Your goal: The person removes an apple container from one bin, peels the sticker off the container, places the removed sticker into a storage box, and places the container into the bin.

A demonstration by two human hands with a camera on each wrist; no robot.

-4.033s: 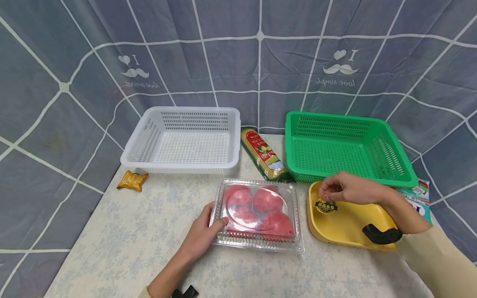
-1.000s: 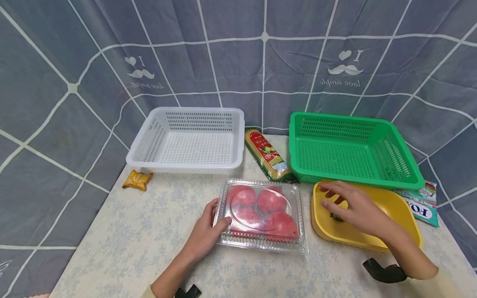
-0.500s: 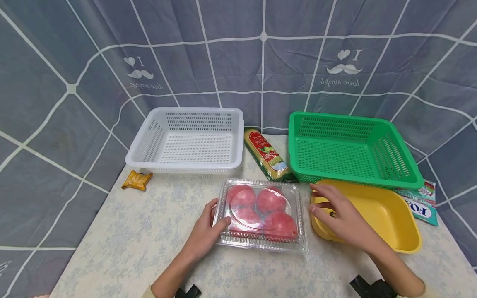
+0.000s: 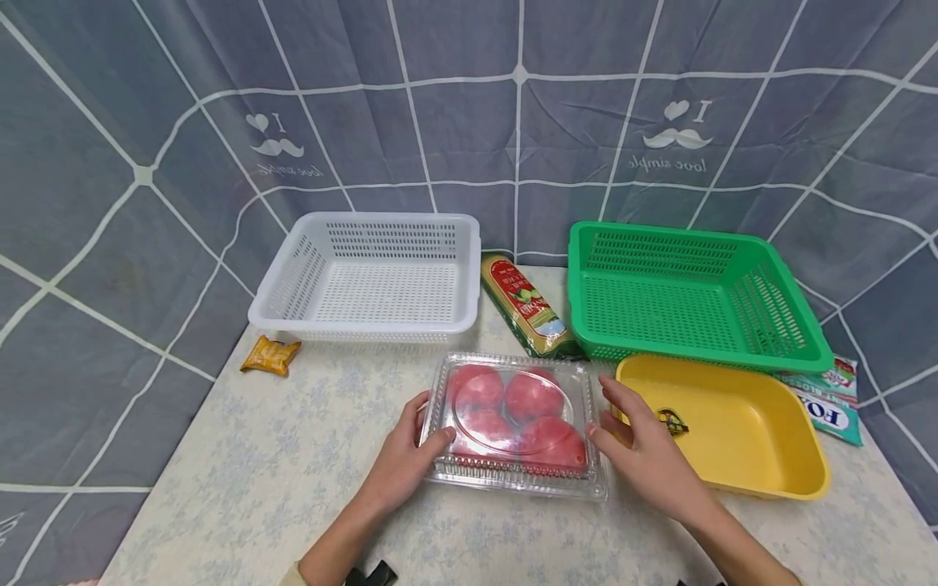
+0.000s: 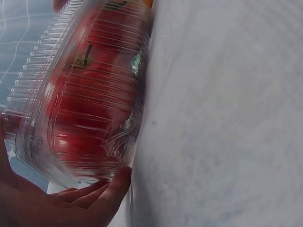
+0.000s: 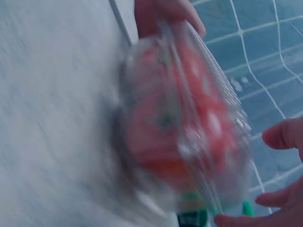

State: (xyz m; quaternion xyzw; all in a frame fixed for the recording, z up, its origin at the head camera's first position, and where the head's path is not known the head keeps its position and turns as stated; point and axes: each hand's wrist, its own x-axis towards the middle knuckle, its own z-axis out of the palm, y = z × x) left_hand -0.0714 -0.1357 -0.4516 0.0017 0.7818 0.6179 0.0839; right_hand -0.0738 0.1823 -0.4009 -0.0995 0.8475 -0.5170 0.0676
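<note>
A clear plastic clamshell box (image 4: 511,423) with several red tomatoes (image 4: 532,396) inside lies lid-up on the table. My left hand (image 4: 406,456) grips its left side, thumb on the lid's edge and fingers along the side wall, as the left wrist view shows with the fingers (image 5: 111,196) low on the box. Just off the right side is my right hand (image 4: 648,456), thumb and fingers spread with nothing held; the right wrist view is blurred, and contact with the box is unclear. A dark and yellow sticker (image 4: 672,421) is on the inner left of the yellow basin (image 4: 762,431).
A white basket (image 4: 384,289) stands back left, a green basket (image 4: 659,305) back right. Between them lies a green-and-red packet (image 4: 523,301). An orange wrapped snack (image 4: 269,355) is at left; a teal packet (image 4: 828,407) lies by the yellow basin. A grey curtain (image 4: 469,138) hangs behind.
My right hand has left the yellow basin, where it earlier pinched the sticker, and moved left to the box's right side, fingers spread. The left hand has kept its grip on the box.
</note>
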